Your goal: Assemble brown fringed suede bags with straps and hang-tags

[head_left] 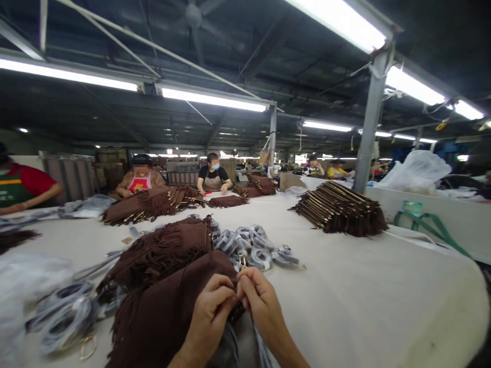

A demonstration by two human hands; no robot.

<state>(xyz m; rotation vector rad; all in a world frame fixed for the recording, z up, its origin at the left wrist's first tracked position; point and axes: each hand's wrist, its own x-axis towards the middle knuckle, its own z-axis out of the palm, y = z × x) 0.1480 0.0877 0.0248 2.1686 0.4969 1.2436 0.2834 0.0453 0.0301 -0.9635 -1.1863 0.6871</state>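
The brown bag (164, 309) lay on the near part of the pale table (345, 306), left of its middle, under and beside the person's hands. Its fringe pointed left, and its visible body stretched from near left to far right, with the opposite edge by the hands; they covered part of it, so its full long axis could not be told.

The left hand (213, 309) had its fingers bent in, thumb and fingertips drawn together. The right hand (261, 299) was pinched likewise, its fingertips close against the left's at the bag's right edge. What small part, if any, each had hold of could not be told. A gold clip (243, 261) showed just beyond the fingertips.

More fringed bags (164, 250) lay just beyond, their fringe also to the left. Wrapped, coiled straps (261, 258) sat to their right, and a stack of brown bags (339, 207) lay far right.
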